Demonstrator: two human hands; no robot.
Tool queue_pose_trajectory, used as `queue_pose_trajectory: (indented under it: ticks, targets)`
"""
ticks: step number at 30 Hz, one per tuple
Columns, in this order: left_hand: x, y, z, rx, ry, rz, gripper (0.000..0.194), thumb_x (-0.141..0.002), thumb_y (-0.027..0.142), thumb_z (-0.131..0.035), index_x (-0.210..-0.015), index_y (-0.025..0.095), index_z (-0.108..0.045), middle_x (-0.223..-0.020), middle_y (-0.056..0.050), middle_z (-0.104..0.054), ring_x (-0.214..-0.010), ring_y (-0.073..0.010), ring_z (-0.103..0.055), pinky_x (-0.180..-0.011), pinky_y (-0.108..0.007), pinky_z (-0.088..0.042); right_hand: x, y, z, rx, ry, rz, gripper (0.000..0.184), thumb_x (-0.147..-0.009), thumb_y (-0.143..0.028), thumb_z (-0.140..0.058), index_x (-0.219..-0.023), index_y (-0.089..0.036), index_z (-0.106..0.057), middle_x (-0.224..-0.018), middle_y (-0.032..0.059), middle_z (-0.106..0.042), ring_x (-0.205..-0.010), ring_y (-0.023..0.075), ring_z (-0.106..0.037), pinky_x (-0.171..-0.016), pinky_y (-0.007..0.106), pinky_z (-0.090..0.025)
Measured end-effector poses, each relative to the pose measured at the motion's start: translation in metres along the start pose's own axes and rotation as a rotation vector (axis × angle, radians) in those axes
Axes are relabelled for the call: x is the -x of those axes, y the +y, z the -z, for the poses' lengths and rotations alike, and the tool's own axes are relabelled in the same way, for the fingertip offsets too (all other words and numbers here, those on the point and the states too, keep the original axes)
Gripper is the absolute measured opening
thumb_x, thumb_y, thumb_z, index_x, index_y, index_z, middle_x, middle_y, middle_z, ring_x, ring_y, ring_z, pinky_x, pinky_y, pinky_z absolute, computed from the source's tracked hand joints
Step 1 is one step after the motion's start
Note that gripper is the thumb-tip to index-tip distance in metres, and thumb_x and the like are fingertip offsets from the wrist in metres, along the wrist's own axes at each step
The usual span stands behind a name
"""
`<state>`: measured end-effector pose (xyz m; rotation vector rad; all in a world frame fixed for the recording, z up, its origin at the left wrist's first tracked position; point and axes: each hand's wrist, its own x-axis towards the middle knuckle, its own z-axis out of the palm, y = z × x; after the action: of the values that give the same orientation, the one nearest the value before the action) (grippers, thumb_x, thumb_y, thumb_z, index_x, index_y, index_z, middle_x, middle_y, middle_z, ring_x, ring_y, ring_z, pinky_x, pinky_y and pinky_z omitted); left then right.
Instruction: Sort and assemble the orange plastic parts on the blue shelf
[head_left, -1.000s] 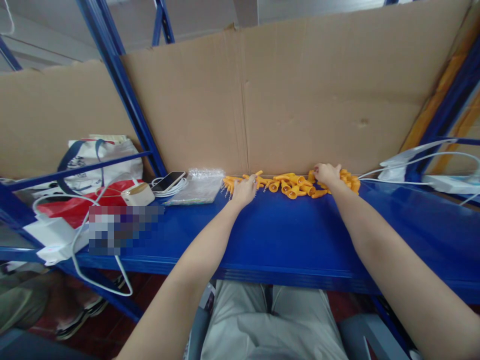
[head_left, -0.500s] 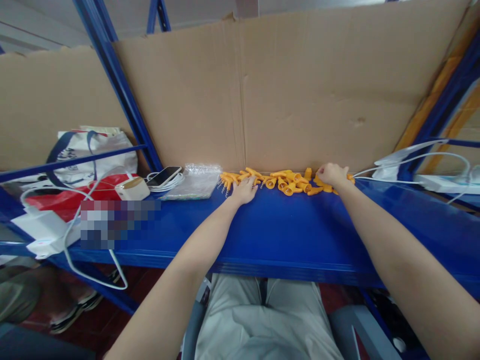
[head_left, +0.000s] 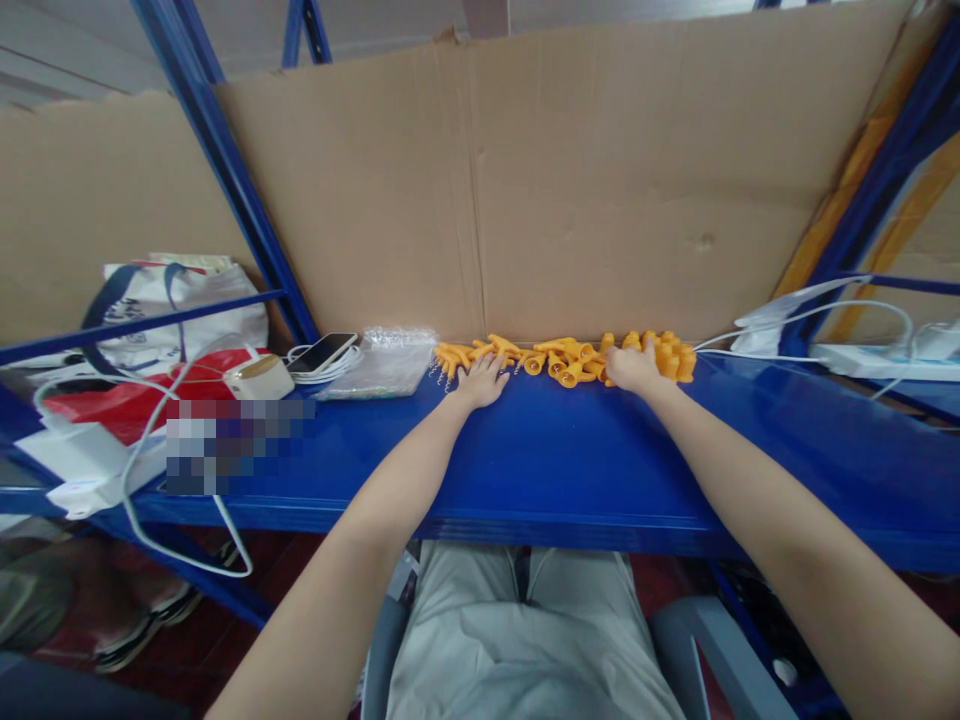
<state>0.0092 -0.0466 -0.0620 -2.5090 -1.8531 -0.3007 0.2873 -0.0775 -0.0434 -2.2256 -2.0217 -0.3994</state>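
Note:
My left hand (head_left: 481,383) lies with spread fingers at the near edge of a pile of orange hand-shaped pieces (head_left: 453,356), some with small metal chains. It does not appear to grip any of them. My right hand (head_left: 632,370) reaches in among more orange pieces, thumb and fingers apart; whether its fingertips touch one cannot be made out. Between both hands lie hollow orange pieces (head_left: 568,375) on their sides, round openings facing me. Just right of my right hand, several orange pieces (head_left: 679,360) stand upright in a tight cluster.
The blue shelf (head_left: 540,460) is backed by a cardboard sheet (head_left: 585,190). Left of the pile are clear plastic bags (head_left: 394,362), a phone (head_left: 327,352) on a coiled white cable, and a white charger (head_left: 259,378). White cables (head_left: 765,355) and a power strip (head_left: 877,365) lie right.
My right hand has moved left and its fingers have parted, uncovering the upright orange cluster on the right. My left hand stays by the left pile with its fingers more spread. The view shifts slightly.

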Motion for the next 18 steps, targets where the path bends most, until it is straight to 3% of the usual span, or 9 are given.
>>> queue_pose_trajectory:
  ticks: [2,6,11,14,18]
  targets:
    - [0.0,0.0,0.0,-0.001,-0.007,0.005,0.061,-0.104,0.046,-0.025,-0.162,0.026,-0.031,-0.171,-0.007,-0.021,-0.159,-0.032,-0.017,-0.123,-0.062,-0.025,0.002,-0.004,0.001,-0.03,-0.058,-0.001,0.046,-0.093,-0.012,-0.038,-0.131,-0.002,-0.062,-0.121,0.0269,-0.071,-0.129,0.0383,-0.059,-0.117,0.061,-0.018]
    - [0.0,-0.002,-0.001,-0.004,0.015,-0.005,0.06,-0.104,0.047,-0.028,-0.161,0.028,-0.034,-0.171,-0.008,-0.024,-0.158,-0.0336,-0.02,-0.122,-0.063,-0.027,0.002,-0.008,0.001,-0.163,-0.063,-0.003,0.045,-0.098,-0.019,-0.036,-0.13,-0.007,-0.065,-0.127,0.0231,-0.07,-0.129,0.0354,-0.06,-0.119,0.056,-0.023]
    - [-0.002,-0.005,-0.003,0.006,0.046,-0.029,0.06,-0.104,0.048,-0.029,-0.159,0.026,-0.037,-0.169,-0.011,-0.028,-0.157,-0.0341,-0.023,-0.12,-0.064,-0.03,-0.009,-0.013,-0.006,-0.43,-0.014,-0.06,0.035,-0.097,-0.025,-0.046,-0.121,-0.016,-0.071,-0.125,0.0154,-0.073,-0.122,0.0298,-0.065,-0.105,0.042,-0.044]
    - [-0.002,-0.005,-0.003,0.014,0.048,-0.039,0.06,-0.104,0.046,-0.028,-0.159,0.023,-0.038,-0.169,-0.012,-0.029,-0.157,-0.0334,-0.022,-0.12,-0.064,-0.029,-0.013,-0.017,-0.009,-0.618,-0.003,-0.115,0.023,-0.09,-0.025,-0.059,-0.104,-0.014,-0.073,-0.102,0.0118,-0.077,-0.098,0.0249,-0.071,-0.084,0.032,-0.052]
    - [-0.002,-0.004,-0.003,0.018,0.042,-0.047,0.06,-0.104,0.047,-0.029,-0.158,0.023,-0.038,-0.17,-0.012,-0.025,-0.158,-0.0325,-0.018,-0.121,-0.064,-0.027,-0.011,-0.02,-0.009,-0.828,-0.048,-0.17,0.008,-0.081,-0.019,-0.067,-0.073,-0.015,-0.069,-0.061,0.0017,-0.063,-0.061,0.0166,-0.06,-0.059,0.027,-0.046]
